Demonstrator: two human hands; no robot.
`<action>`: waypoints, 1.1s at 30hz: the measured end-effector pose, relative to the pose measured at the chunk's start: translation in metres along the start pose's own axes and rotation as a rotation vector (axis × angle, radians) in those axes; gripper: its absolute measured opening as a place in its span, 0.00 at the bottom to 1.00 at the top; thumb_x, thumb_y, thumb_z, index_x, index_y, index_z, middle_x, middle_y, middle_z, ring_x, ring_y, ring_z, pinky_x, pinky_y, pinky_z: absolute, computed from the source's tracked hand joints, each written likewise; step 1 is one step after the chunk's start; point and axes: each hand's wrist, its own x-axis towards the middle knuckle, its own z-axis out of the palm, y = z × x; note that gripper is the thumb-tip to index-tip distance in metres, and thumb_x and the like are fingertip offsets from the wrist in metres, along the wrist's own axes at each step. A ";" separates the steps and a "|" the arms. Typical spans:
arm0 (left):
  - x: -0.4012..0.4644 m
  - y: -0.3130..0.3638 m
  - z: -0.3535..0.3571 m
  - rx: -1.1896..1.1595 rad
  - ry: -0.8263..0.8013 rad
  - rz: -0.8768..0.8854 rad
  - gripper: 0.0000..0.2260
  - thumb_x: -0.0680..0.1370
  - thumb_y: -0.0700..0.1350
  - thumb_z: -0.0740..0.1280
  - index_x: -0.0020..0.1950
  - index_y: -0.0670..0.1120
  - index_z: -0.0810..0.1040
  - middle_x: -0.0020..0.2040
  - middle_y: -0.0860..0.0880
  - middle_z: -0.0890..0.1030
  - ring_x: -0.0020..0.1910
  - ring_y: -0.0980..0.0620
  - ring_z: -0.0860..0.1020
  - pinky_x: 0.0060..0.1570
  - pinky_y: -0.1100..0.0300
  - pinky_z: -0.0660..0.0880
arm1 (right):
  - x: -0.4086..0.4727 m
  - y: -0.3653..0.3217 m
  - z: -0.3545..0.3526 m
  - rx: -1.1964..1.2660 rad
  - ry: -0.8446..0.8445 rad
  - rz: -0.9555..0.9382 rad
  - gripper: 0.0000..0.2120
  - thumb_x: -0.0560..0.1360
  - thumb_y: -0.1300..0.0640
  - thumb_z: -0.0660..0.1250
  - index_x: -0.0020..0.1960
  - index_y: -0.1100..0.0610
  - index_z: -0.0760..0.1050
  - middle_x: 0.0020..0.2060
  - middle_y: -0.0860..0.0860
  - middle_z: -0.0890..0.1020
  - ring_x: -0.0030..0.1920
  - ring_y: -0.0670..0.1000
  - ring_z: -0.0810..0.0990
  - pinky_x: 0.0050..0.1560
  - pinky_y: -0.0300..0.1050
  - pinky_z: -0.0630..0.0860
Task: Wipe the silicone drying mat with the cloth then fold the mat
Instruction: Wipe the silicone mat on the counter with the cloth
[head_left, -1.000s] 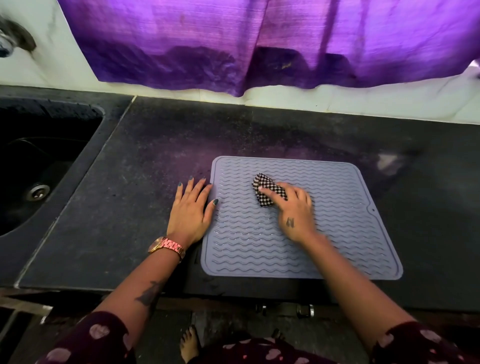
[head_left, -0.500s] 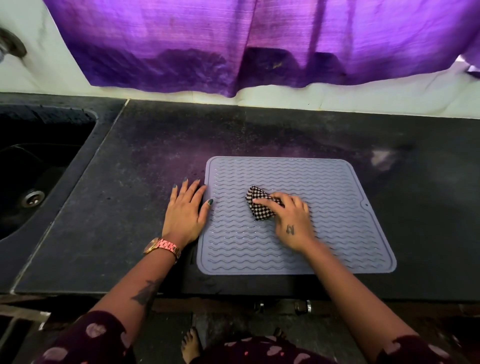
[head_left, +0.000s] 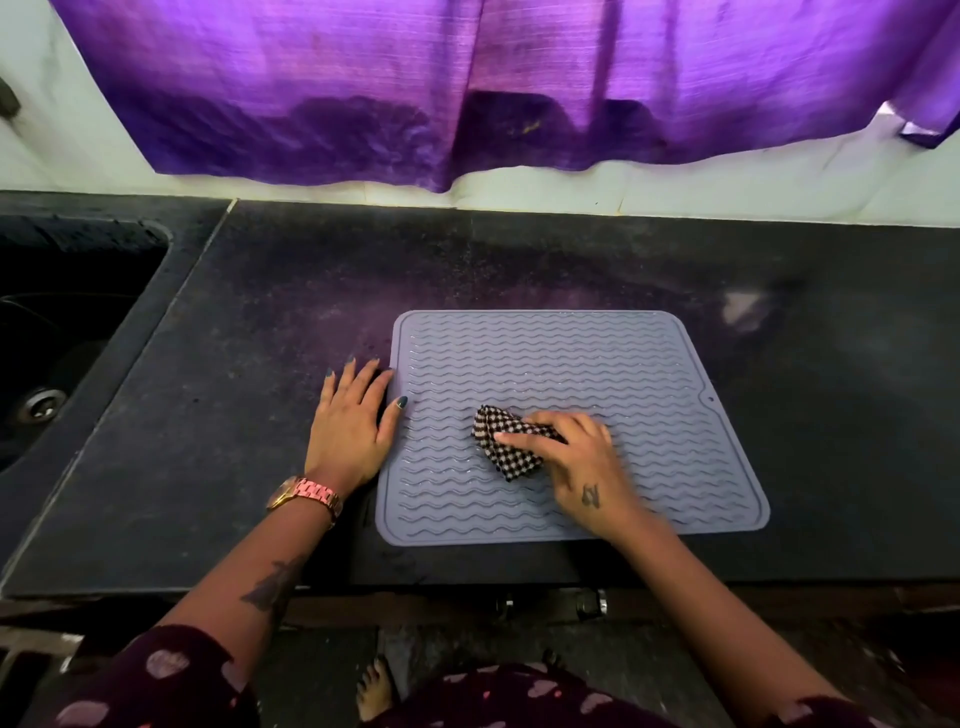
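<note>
There is one view only, from a wide-angle camera worn on the person's head. It looks forward and steeply down over the dark bench, from the standing side toward the wall behind it. The grey silicone drying mat lies near the centre of the frame, close enough that its wavy ridges read clearly. Both forearms enter from the bottom edge, the left hand left of centre and the right hand just right of it. The purple curtain fills the top, the sink sits at the left edge, and a bare foot shows at the bottom. Straight edges bow toward the frame's borders.
</note>
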 end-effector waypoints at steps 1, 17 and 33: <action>0.000 0.000 0.000 -0.003 0.003 0.001 0.28 0.78 0.58 0.45 0.73 0.47 0.64 0.75 0.46 0.62 0.76 0.45 0.54 0.75 0.51 0.42 | -0.011 0.000 0.001 -0.013 0.017 -0.006 0.28 0.70 0.65 0.54 0.63 0.40 0.73 0.59 0.48 0.77 0.57 0.52 0.70 0.52 0.49 0.63; 0.001 0.001 -0.001 0.019 0.003 0.013 0.30 0.78 0.60 0.43 0.73 0.45 0.65 0.74 0.45 0.64 0.76 0.44 0.55 0.75 0.50 0.43 | -0.059 0.002 0.000 0.019 0.073 -0.066 0.31 0.68 0.70 0.64 0.61 0.39 0.75 0.59 0.46 0.76 0.56 0.49 0.69 0.54 0.47 0.65; 0.000 0.003 -0.003 0.017 -0.017 0.006 0.33 0.76 0.62 0.43 0.73 0.45 0.65 0.75 0.44 0.63 0.76 0.43 0.55 0.75 0.49 0.45 | -0.069 0.029 -0.025 0.019 0.179 -0.038 0.30 0.67 0.68 0.60 0.62 0.42 0.72 0.58 0.47 0.77 0.55 0.52 0.73 0.53 0.50 0.68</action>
